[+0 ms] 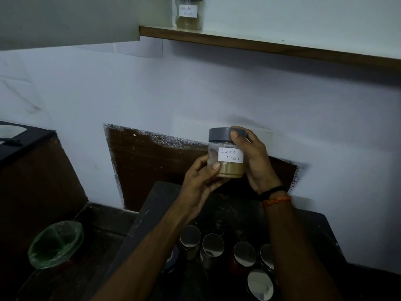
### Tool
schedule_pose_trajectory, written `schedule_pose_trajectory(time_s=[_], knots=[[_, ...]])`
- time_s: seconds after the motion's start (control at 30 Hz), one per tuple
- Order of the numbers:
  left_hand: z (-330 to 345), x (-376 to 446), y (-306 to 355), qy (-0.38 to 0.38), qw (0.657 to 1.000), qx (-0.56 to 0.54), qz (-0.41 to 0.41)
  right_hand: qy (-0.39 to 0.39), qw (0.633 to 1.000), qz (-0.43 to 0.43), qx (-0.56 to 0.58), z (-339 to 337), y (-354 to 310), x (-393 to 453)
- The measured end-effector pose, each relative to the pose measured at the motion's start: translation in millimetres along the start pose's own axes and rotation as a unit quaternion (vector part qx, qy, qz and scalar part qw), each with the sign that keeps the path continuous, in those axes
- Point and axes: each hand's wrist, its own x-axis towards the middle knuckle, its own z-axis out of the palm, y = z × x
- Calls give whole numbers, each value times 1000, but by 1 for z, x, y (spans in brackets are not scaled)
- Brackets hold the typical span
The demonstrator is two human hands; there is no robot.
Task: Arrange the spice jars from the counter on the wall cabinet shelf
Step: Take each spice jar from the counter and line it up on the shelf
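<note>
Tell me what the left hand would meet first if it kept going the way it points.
The left hand, holding the jar, points up and toward the wall. It would probably meet that wall first, below the shelf; depth is unclear.

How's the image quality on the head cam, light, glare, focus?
Head view: dim overall, counter nearly black; shiny steel lids of the counter jars catch glare; the handwritten label on the grey-lidded Garam Masala jar reads sharp, while the label of the clear jar on the wooden shelf is too blurred to read; the shelf edge bows from wide-angle distortion.
</note>
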Motion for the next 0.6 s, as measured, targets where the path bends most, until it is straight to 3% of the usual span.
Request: schedule_pose_trajectory(time_s=[0.3, 0.6], knots=[[8, 20, 30, -19, 999, 42, 12, -7, 997, -4, -71, 3, -42, 11], [43, 53, 77, -62, 994, 74, 55, -25, 989, -65, -130, 13, -112, 29]])
